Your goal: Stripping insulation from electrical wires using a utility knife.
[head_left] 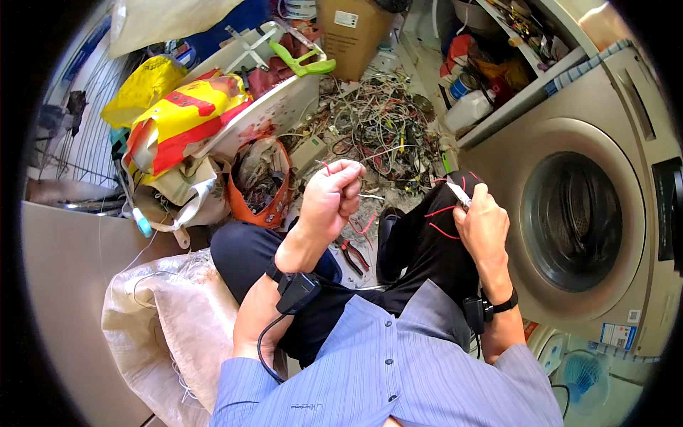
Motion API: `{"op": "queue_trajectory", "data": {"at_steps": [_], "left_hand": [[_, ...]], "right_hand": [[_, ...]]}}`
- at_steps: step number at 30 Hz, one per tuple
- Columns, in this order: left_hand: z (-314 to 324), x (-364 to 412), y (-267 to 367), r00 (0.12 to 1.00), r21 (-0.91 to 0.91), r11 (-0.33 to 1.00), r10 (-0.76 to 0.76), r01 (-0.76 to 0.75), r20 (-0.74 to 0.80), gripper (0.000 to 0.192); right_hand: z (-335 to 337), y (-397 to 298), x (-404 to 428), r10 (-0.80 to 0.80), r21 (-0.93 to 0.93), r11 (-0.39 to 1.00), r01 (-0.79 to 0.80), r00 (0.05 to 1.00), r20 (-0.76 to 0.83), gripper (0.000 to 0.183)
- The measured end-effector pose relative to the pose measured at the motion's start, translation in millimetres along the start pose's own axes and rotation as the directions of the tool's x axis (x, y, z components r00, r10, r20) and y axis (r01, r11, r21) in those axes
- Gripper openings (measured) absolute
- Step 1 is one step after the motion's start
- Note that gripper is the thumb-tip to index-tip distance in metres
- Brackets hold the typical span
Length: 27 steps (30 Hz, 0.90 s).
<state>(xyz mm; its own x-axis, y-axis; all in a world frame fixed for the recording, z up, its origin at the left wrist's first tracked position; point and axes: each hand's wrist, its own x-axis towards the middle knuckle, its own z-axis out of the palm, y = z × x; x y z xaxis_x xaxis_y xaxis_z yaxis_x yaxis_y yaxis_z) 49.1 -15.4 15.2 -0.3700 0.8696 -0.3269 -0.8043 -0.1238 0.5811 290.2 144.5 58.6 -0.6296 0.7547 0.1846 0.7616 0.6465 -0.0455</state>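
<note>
My left hand (332, 202) is raised between my knees, its fingers closed on a thin red wire (325, 167) whose end sticks out at the left. More wire shows beyond the fingers, including a pale strand (387, 152). In my right hand (484, 221) is a small knife (457, 192), its pale blade pointing up and left over my right knee. Short red wire pieces (443, 231) lie on the black trouser leg (427, 235) beside it. Below my left hand, red wire (364, 227) hangs or lies; I cannot tell which. Pliers with red-and-black handles (354, 256) rest on the floor between my feet.
A tangled heap of wires (384, 120) covers the floor ahead. An orange bag (260, 184) and a white bin (288, 101) stand to its left, a cardboard box (347, 40) behind. The washing machine (544, 128) is close on my right; a woven sack (176, 320) lies left.
</note>
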Motion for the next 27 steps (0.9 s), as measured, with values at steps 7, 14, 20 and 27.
{"op": "queue_trajectory", "data": {"at_steps": [7,14,20,27], "left_hand": [[-5,-5,4,0.993,0.070,0.991,0.114,-0.112,-0.023,0.010],[-15,9,3,0.979,-0.024,0.979,0.201,-0.202,-0.039,0.008],[-29,14,6,0.949,0.021,0.977,0.210,-0.211,-0.233,0.007],[-25,38,-20,0.946,0.193,0.964,0.227,-0.184,-0.230,0.010]], "right_hand": [[15,-30,12,-0.172,-0.193,0.965,0.179,0.984,0.052,0.004],[16,-23,24,-0.281,-0.124,0.948,0.294,0.953,0.116,0.004],[-6,-21,50,-0.181,0.728,0.681,-0.081,0.944,0.275,0.012],[-137,-206,28,-0.403,0.976,0.211,-0.062,0.904,0.145,0.006]]}}
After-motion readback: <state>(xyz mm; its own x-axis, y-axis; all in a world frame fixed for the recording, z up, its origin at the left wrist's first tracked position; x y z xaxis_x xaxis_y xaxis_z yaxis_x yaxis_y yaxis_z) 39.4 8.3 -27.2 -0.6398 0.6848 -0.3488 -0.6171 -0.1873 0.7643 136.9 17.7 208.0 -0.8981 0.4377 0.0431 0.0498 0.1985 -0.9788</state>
